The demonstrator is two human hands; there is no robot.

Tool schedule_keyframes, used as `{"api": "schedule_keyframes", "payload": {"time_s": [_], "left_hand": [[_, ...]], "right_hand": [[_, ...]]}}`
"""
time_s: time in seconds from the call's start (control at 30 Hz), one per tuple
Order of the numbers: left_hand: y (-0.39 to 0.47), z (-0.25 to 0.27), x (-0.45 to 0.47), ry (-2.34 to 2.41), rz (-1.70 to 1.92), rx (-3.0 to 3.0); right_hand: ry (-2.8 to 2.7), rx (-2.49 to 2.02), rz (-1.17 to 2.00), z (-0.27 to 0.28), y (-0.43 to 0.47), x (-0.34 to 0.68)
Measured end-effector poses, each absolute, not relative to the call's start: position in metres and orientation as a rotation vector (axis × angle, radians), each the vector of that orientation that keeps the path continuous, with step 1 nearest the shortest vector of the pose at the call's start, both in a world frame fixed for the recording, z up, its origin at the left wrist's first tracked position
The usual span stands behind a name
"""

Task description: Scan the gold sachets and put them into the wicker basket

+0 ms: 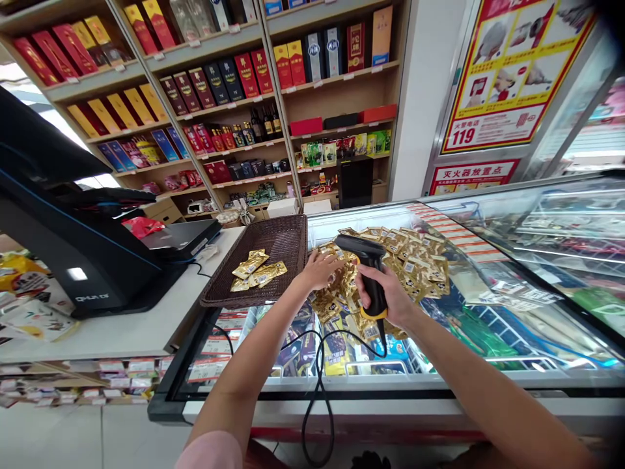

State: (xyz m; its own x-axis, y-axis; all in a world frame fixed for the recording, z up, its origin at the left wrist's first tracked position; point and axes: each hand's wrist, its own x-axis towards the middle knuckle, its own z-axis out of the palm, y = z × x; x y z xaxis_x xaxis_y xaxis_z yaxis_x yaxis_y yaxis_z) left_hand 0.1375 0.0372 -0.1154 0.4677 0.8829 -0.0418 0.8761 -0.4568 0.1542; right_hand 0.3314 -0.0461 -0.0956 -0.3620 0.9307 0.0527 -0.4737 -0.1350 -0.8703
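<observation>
My right hand (pixel 390 293) is wrapped round the handle of a black and yellow barcode scanner (pixel 375 286), its head pointing left over the pile. A black cable hangs from it in a loop. My left hand (pixel 321 268) rests on the left edge of a heap of gold foil packets (pixel 415 260), fingers stretched out over them. The heap lies on the glass top of a chest freezer. Left of it stands a dark brown woven basket (pixel 288 231) with several gold packets (pixel 258 272) inside. Whether a packet is under my left fingertips is hidden.
A black checkout machine (pixel 97 247) stands on the white counter (pixel 122 339) at left. The chest freezer (pixel 415 407) holds packaged goods beneath its glass. Shelves (pixel 215 45) of boxes and bottles line the back. A fire-safety poster (pixel 508 85) hangs at right.
</observation>
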Motion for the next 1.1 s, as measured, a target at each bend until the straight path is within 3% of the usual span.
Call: {"api": "schedule_keyframes", "payload": {"time_s": [0.13, 0.37, 0.57, 1.1], "left_hand": [[0.048, -0.105, 0.139, 1.432, 0.094, 2.592], [0.037, -0.076, 0.104, 1.503, 0.625, 2.478], [0.012, -0.083, 0.076, 1.408, 1.380, 1.589], [0.002, -0.105, 0.060, 1.394, 1.715, 1.223]], "right_hand": [[-1.025, -0.645, 1.694, -0.095, -0.045, 0.332], [-1.046, -0.558, 1.632, -0.094, -0.047, 0.332], [-1.224, -0.617, 1.570, -0.097, -0.054, 0.329], [-1.481, -0.835, 1.704, -0.103, -0.067, 0.316]]}}
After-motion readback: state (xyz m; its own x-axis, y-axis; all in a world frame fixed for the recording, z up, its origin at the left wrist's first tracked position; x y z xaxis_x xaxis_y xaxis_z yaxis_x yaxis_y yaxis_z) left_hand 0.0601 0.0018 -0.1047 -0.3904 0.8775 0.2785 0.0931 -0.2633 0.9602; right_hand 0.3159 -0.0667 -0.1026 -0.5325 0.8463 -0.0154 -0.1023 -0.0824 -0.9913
